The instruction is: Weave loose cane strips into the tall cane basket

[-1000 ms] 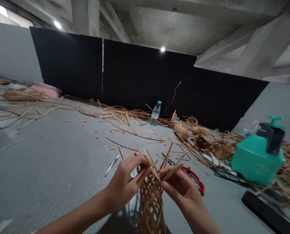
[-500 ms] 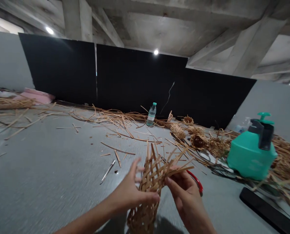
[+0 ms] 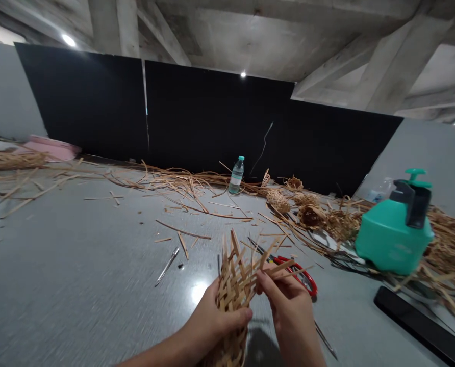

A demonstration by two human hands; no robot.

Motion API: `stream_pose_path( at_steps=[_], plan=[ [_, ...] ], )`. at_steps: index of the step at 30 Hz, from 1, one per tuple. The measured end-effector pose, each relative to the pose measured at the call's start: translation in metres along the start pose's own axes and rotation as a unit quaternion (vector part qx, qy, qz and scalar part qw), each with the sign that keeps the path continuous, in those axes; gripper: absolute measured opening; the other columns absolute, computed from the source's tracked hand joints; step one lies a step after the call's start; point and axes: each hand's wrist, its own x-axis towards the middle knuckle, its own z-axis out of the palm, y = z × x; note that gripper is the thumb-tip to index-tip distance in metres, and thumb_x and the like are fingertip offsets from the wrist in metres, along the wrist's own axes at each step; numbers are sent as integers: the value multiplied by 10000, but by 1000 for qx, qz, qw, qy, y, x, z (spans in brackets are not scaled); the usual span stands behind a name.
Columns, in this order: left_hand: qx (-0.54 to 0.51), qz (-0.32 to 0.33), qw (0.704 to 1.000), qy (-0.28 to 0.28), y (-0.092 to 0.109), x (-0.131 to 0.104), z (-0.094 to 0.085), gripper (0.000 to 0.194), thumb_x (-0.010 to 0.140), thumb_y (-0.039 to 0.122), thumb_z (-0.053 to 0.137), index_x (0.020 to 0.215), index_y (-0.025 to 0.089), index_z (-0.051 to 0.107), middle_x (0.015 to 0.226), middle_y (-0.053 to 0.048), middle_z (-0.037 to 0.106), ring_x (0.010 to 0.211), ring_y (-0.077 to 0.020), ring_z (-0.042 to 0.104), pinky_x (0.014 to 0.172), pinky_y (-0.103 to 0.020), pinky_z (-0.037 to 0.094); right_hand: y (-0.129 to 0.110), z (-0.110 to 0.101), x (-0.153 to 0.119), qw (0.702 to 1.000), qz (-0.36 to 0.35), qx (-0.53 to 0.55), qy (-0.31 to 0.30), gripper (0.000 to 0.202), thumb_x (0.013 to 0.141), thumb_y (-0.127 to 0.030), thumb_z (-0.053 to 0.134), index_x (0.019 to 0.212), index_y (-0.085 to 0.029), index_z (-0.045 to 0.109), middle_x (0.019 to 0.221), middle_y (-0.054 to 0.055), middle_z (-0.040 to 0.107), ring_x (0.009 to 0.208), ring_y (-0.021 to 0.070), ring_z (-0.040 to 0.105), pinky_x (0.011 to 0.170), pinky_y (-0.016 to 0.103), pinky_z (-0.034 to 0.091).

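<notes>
A half-woven bamboo basket [image 3: 233,291] stands at the bottom centre, loose strip ends fanning out of its top. My left hand [image 3: 220,322] is wrapped round its left side, with the thumb across the front; the other fingers are hidden behind the weave. At the upper right of the basket, my right hand [image 3: 286,300] pinches a bamboo strip [image 3: 284,267] between thumb and fingers. Red-handled scissors [image 3: 298,275] lie on the table just beyond that hand, partly covered by it and the strips.
A silver pen [image 3: 167,266] lies to the left. Behind are scattered strips and a water bottle [image 3: 237,176]. Several small woven baskets [image 3: 278,201] sit at the back right, near a green spray bottle [image 3: 396,239]. A long black object [image 3: 422,323] lies at the right.
My left fingers, spread beside the basket before, have closed round it. The basket has shifted slightly lower, and more of the scissors shows. My right hand keeps its pinch on the strip.
</notes>
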Motion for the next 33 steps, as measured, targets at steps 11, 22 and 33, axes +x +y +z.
stream_pose_path(
  at_steps=[11,22,33],
  plan=[
    [60,50,997,2,3,-2,-3,550,590,239,669,1078,151,430,1047,-98,614,966,-250,560,837,-351,428,2,-5,6,994,80,72,-31,220,516,-221,792,709,-205,688,639,-7,680,611,132,601,589,231,479],
    [-37,-27,997,-55,0,1,-6,560,569,315,697,1054,159,465,708,24,561,593,-114,508,573,-227,411,-4,-5,3,994,-9,45,-98,83,600,-211,745,644,-220,676,651,-20,626,634,110,575,602,194,469],
    [70,34,997,-1,10,1,-8,619,616,269,649,1162,138,389,1022,-80,587,875,-215,536,756,-307,416,-16,-3,-2,935,-212,-225,-172,71,779,-158,542,752,-223,531,998,79,674,932,218,605,813,368,442]
  ],
)
